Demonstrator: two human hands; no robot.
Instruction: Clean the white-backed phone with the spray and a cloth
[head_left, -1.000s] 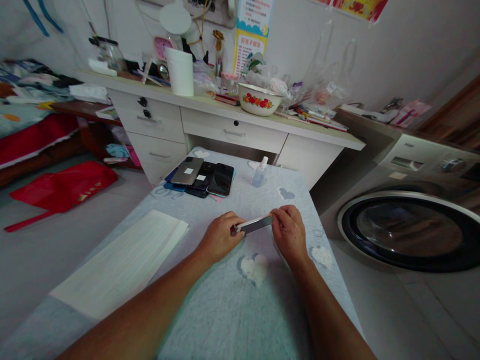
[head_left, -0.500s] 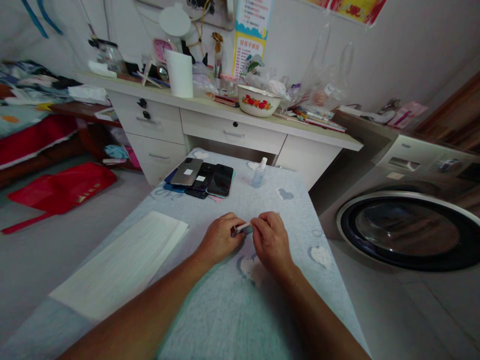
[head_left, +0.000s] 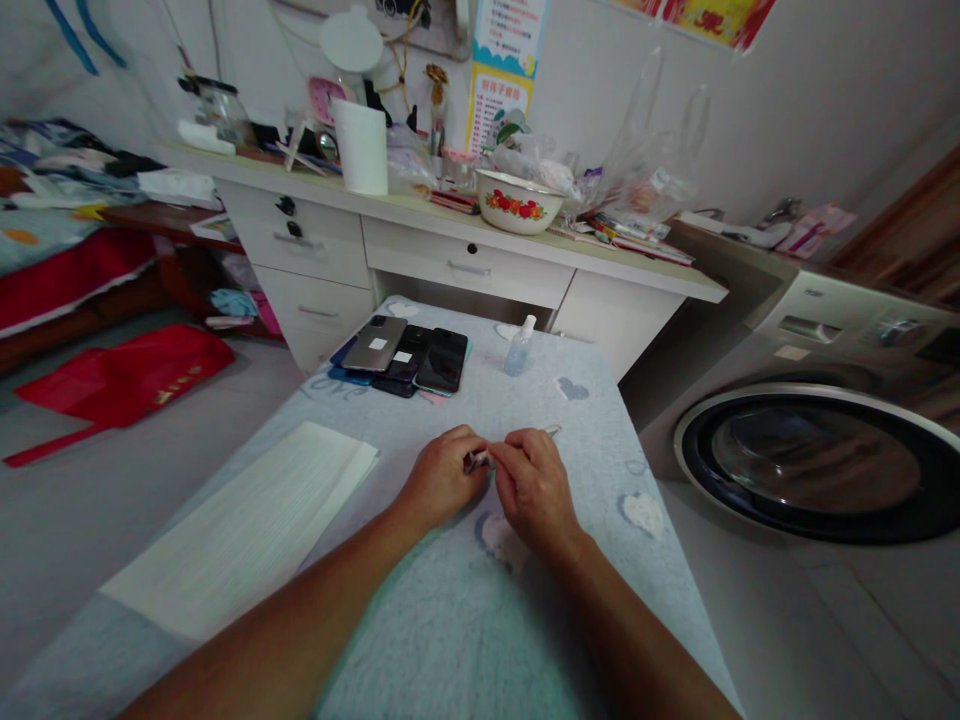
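Note:
My left hand (head_left: pixel 448 472) is closed round a small dark object with a pale, shiny edge (head_left: pixel 474 461). Most of that object is hidden by the fingers, so its kind is unclear. Close beside it, my right hand (head_left: pixel 534 482) is pinched, its fingertips meeting the object. A thin pale stick (head_left: pixel 553 430) pokes out past the far side of my right hand; the rest of it is covered. Beyond both hands stands a small clear spray bottle (head_left: pixel 517 348) with a white cap. Several smartphones (head_left: pixel 442 362) lie piled at the table's far left.
A folded white cloth or paper (head_left: pixel 247 530) lies on the left of the cloth-covered table (head_left: pixel 450 620). A cluttered white desk (head_left: pixel 465 262) stands behind it. To the right is a washing machine (head_left: pixel 825 330); a red bag (head_left: pixel 135 375) lies on the floor.
My right hand has shifted slightly left, up against the object in my left hand. The pale stick seen between the hands before now shows beyond my right hand. My left hand stays put.

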